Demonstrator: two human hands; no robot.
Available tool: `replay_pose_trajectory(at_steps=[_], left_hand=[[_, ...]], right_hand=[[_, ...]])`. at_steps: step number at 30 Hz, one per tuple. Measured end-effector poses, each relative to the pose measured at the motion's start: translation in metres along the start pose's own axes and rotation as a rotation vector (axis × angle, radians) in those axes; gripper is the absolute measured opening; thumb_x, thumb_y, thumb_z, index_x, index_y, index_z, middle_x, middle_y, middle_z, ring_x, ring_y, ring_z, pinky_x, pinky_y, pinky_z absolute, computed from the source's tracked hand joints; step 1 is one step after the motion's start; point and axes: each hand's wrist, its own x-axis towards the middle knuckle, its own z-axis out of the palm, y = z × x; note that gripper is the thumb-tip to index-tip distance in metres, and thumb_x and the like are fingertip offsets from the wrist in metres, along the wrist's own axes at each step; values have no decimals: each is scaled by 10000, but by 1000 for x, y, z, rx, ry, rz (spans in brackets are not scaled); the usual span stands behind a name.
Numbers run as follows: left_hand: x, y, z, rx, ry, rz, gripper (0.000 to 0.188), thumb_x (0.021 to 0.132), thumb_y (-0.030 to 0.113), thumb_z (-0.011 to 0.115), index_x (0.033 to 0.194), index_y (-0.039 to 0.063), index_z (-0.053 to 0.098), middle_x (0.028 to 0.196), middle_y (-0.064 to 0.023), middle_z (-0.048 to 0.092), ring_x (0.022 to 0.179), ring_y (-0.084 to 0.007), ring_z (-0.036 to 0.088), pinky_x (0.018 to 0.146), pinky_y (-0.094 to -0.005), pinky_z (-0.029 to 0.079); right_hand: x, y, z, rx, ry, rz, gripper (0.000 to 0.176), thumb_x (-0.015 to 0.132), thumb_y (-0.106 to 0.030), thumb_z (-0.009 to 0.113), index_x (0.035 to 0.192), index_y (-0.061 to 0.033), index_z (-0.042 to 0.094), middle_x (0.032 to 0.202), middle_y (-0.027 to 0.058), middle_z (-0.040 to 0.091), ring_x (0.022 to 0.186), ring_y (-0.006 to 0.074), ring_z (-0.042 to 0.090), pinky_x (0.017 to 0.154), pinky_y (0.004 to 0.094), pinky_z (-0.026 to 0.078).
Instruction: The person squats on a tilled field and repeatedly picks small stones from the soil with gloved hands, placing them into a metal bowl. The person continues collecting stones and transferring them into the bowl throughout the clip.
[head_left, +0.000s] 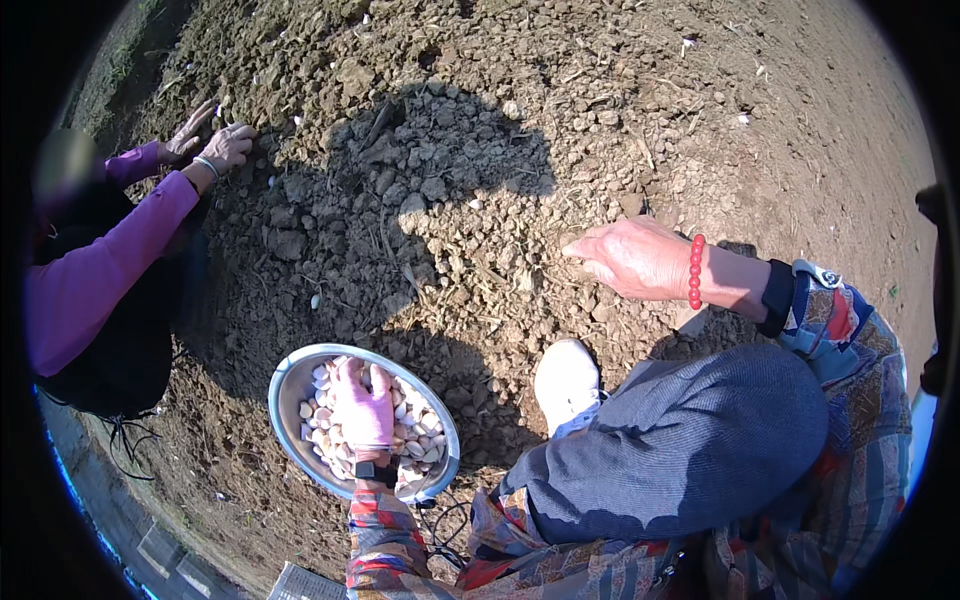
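A metal bowl (280, 405) of garlic cloves (412, 431) rests on the soil at the lower left of centre. My left hand (365, 409), in a pink glove with a dark band at the wrist, reaches down into the cloves; whether its fingertips grip any is hidden. Bare and wearing a red bead bracelet (695, 271), my right hand (634, 255) is low over the cloddy soil (525, 225), fingers bunched and pointing left. Its fingertips touch or nearly touch the ground, and what lies between them cannot be told. Single cloves lie on the soil, one (475, 204) left of that hand.
At the left a co-worker in a purple top has both hands (225, 148) on the soil. My white shoe (568, 382) stands between the bowl and my bent knee. Black cords (450, 525) lie below the bowl. Paving (159, 547) edges the soil at the lower left.
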Motion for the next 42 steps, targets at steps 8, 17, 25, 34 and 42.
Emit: replay_pose_trajectory(at_steps=[8,17,25,34,42], left_hand=[[6,-24,4,-282,81,-88,227,988,235,600,1107,41,605,972,-66,637,845,-178,597,776,-329,498],[9,-49,14,-770,146,-252,251,1045,298,545,1077,59,612,961,-18,648,827,-110,585,753,-283,492],[-6,-59,5,-1420,198,-536,335,1054,275,518,1313,66,559,1183,-23,619,1010,-133,616,825,-276,579],[-30,35,-13,-1498,111,-346,198,1019,275,602,904,114,621,652,87,478,497,0,385,517,-181,397],[-24,156,27,-1315,-123,-154,262,1055,318,525,1053,76,626,881,-57,696,501,-14,390,475,-163,316]], right_hand=[[56,-39,45,551,-327,18,377,976,-267,541,1267,-54,650,1004,167,737,896,256,727,834,390,548],[93,-126,147,936,-696,78,569,1004,-445,598,1262,54,506,1058,146,695,803,195,689,643,323,582],[89,-140,160,846,-471,124,390,979,-351,587,949,34,642,748,134,728,612,201,708,572,354,561],[59,-67,97,837,-152,77,294,936,-309,615,836,-35,646,656,68,696,610,168,705,630,337,545],[49,-4,51,504,197,124,389,991,-422,534,1006,-62,680,972,159,723,920,334,692,825,444,536]])
